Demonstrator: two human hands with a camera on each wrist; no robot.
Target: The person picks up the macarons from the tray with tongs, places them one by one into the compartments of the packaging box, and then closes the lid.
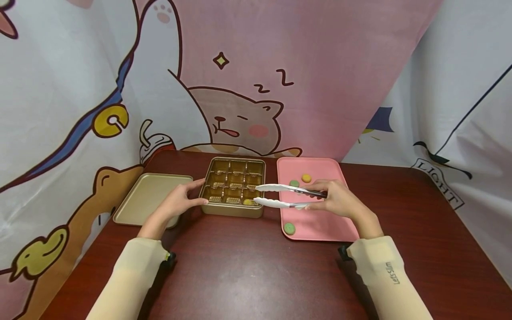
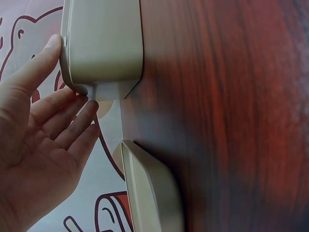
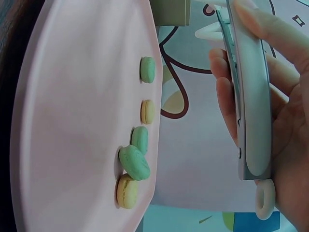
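A gold box [image 1: 232,210] holds a clear divided insert with several compartments. One yellow macaron [image 1: 248,202] sits in its front right compartment. My left hand [image 1: 178,198] touches the box's left front corner, thumb on the front rim and fingertips at the left side; in the left wrist view its fingers are nearly straight. My right hand [image 1: 338,198] holds white-tipped tongs [image 1: 276,188], seen along their handle in the right wrist view. The tong tips stand apart at the box's right front, the lower one right beside the yellow macaron, with nothing between them.
A pink tray [image 1: 320,229] lies right of the box. On it are several macarons, including a green macaron [image 1: 290,229] near the front left corner and a yellow macaron [image 1: 306,178] toward the back. The gold lid [image 1: 154,195] rests at left. A patterned cloth backs the table.
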